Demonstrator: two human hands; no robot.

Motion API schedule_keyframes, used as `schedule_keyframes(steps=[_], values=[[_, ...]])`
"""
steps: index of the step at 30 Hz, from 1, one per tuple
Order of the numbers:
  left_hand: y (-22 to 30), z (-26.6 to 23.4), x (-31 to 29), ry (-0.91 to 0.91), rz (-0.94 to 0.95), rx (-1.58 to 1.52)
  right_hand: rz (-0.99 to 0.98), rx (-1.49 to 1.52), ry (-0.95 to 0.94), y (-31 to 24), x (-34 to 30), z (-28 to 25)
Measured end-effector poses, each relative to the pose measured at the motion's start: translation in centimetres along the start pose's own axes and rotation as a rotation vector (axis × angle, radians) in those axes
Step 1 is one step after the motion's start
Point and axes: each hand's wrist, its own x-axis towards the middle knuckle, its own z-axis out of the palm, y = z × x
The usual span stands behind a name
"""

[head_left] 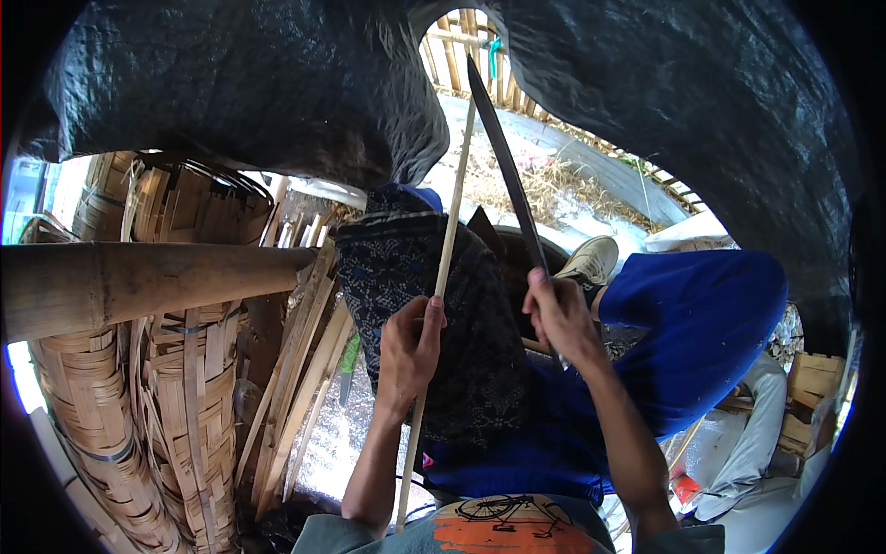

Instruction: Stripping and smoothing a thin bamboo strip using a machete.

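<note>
My left hand (413, 351) is closed round a long, thin bamboo strip (454, 208), which slants from my belly up and away from me. In my right hand (568, 323) is a machete (510, 171) with a long dark blade, its handle mostly hidden by my fingers. The blade points away and leans left, so its tip appears close to the strip's far end; whether they touch I cannot tell. Beneath the strip, a dark patterned cloth (392, 268) covers my left leg. My right leg, in blue trousers (701, 332), is bent out to the side.
At left, a thick bamboo pole (157, 288) crosses in front of tall woven bamboo baskets (101, 406). Split bamboo slats (293, 392) lean beside a green-handled knife (350, 355). A dark tarp (231, 83) hangs low overhead. Wood blocks (814, 383) lie at right.
</note>
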Motion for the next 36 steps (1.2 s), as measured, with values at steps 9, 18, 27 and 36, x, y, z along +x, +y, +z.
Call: schedule_keyframes(steps=[9,18,27,36], values=[[1.2,-1.2,-3.9,-0.161,0.160,0.134,-0.084,0.269,0.071,-3.6,1.6,2.7],[4.5,-3.8,-7.3,-0.028,0.585,0.970,0.001,0.830,0.051,0.2,3.6,5.2],[4.3,-3.2,-18.1,-0.531,-0.619,-0.123,0.130,1.086,0.163,1.2,5.3,4.5],[7.2,-4.4,-5.6,0.471,0.600,-1.026,0.306,1.079,0.006,1.6,4.4,5.7]])
